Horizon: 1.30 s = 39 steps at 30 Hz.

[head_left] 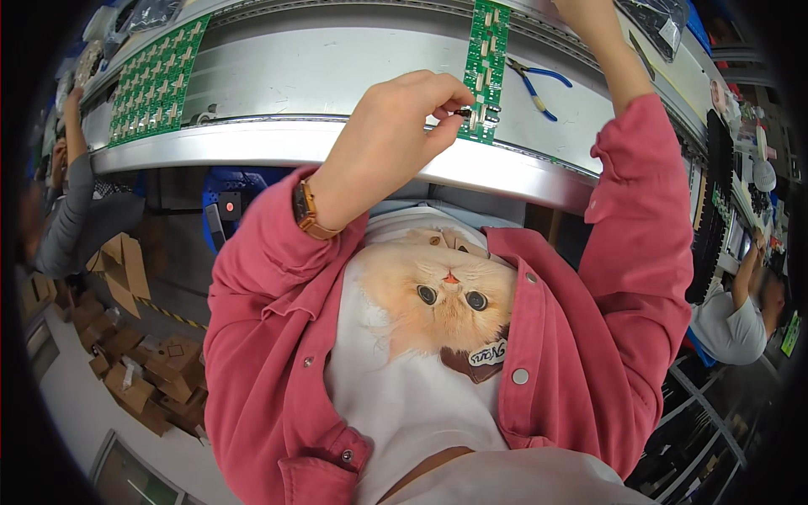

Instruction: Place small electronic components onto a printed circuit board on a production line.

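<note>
A narrow green circuit board (485,52) lies across the metal rails of the bench, with pale connectors along it and shiny metal parts near its closest end. Over that end, my left hand (404,118) is closed in a pinch on a small dark component (462,112), whose exact kind is too small to make out. My right hand (587,15) reaches to the far side of the bench at the top edge, its fingers cut off from view. Blue-handled pliers (539,87) rest just right of the board.
At the left, a large green circuit board panel (160,84) spans the rails. A silver rail (244,145) runs along the bench's near edge. Plastic bags (661,25) lie at the far right. One person works at left, another at right. Cardboard boxes (172,366) are piled on the floor.
</note>
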{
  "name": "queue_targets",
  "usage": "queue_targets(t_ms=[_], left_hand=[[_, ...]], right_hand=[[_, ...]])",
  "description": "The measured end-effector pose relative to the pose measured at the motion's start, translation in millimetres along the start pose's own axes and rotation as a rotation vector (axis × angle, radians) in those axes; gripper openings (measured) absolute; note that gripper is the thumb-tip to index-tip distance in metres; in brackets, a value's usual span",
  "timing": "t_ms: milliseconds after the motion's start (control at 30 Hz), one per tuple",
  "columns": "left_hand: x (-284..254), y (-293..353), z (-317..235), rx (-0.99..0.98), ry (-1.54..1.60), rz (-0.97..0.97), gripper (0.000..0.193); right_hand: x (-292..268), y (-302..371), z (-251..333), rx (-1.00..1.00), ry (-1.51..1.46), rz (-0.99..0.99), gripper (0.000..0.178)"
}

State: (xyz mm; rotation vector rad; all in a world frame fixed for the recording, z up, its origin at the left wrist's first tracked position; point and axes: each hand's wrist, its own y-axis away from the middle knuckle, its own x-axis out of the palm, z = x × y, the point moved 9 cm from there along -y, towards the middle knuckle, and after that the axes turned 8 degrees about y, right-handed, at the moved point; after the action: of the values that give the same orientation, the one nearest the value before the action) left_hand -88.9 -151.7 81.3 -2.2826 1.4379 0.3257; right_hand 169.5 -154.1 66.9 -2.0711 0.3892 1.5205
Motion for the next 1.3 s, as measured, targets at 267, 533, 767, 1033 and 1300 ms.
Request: queue_targets(t_ms=[267,533,767,1033,1300], left_hand=[[18,6,9,0.103,-0.335,0.017,0.015],[24,13,8,0.200,-0.400,-0.027,0.013],[31,12,4,0.223,-0.471,0.002,0.012],[29,13,5,0.217,-0.539,-0.009,0.012],[28,11,0,0.220,-0.611,0.038,0.016]], right_hand=[[15,-19,-4,0.014,-0.230,-0.228,0.016],[2,-11,6,0.016,-0.323,-0.252,0.015],[-1,-6,-2,-0.073,-0.496,-0.437,0.011],[-17,7,17,-0.116,-0.554,-0.406,0.011],[-44,23,27,-0.046,-0.708,-0.272,0.014]])
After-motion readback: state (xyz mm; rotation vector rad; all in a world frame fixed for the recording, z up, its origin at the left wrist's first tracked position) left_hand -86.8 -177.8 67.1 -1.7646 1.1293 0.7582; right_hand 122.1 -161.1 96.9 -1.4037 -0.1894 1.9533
